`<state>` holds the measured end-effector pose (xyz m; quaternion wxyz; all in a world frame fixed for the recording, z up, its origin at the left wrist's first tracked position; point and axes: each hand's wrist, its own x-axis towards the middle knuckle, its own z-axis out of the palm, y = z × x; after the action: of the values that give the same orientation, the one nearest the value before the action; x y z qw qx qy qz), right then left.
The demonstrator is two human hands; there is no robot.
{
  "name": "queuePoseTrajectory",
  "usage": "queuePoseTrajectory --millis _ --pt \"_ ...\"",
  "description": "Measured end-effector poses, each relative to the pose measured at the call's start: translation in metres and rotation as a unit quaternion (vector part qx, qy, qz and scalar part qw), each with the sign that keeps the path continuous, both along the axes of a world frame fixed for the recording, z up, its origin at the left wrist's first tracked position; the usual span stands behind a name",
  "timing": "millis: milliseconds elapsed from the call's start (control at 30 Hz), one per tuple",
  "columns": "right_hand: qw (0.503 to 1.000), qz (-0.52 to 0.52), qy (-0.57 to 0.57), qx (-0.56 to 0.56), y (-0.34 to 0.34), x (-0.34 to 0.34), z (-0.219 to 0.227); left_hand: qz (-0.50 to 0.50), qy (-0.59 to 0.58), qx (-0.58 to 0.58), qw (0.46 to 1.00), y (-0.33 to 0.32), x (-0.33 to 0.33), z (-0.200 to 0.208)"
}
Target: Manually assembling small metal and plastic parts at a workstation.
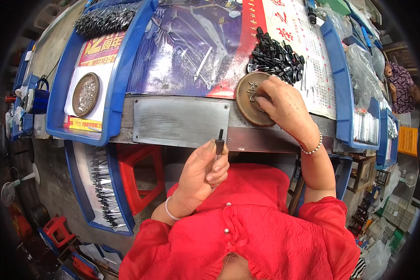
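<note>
1. The left hand (201, 173) is closed round a small black cap (220, 143) held upright, a thin metal pin below it
2. The right hand (284, 105), fingers curled, picks at tiny pins in the round brown dish (247, 108)
3. Many black caps (275, 58) wait behind; most work looks left

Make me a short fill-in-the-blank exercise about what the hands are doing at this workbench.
1. The left hand holds a small ____ part upright between its fingertips.
2. The right hand reaches into a round brown ____ holding small metal pieces.
3. Behind that hand lies a pile of black parts on a ____ tray.

Missing words: black; dish; blue
</note>
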<state>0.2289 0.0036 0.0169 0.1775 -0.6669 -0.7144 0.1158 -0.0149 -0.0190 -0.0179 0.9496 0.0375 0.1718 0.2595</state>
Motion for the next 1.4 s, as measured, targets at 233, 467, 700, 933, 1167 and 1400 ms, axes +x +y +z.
queuePoseTrajectory --millis 233,467,700,933,1167,1400 --pt "0.995 0.066 -0.079 0.005 0.018 0.001 -0.002 -0.013 0.012 0.002 1.000 -0.002 0.000 -0.006" --pt "0.990 0.126 -0.067 -0.008 0.022 0.007 0.008 -0.025 0.011 0.003 1.000 -0.005 0.001 -0.006" --pt "0.946 -0.063 0.318 -0.013 -0.018 0.010 0.010 -0.036 0.006 0.006 0.999 -0.004 0.002 -0.006" --pt "0.841 -0.077 0.535 -0.027 -0.045 -0.018 0.016 -0.040 0.008 -0.003 0.999 -0.004 0.009 -0.004" --pt "0.888 0.039 0.459 -0.006 -0.064 -0.052 0.010 -0.013 0.037 0.008 0.999 -0.009 0.014 -0.002" --pt "0.900 0.054 0.431 -0.022 -0.068 -0.062 0.012 0.016 0.097 0.085 0.992 -0.014 0.014 0.000"
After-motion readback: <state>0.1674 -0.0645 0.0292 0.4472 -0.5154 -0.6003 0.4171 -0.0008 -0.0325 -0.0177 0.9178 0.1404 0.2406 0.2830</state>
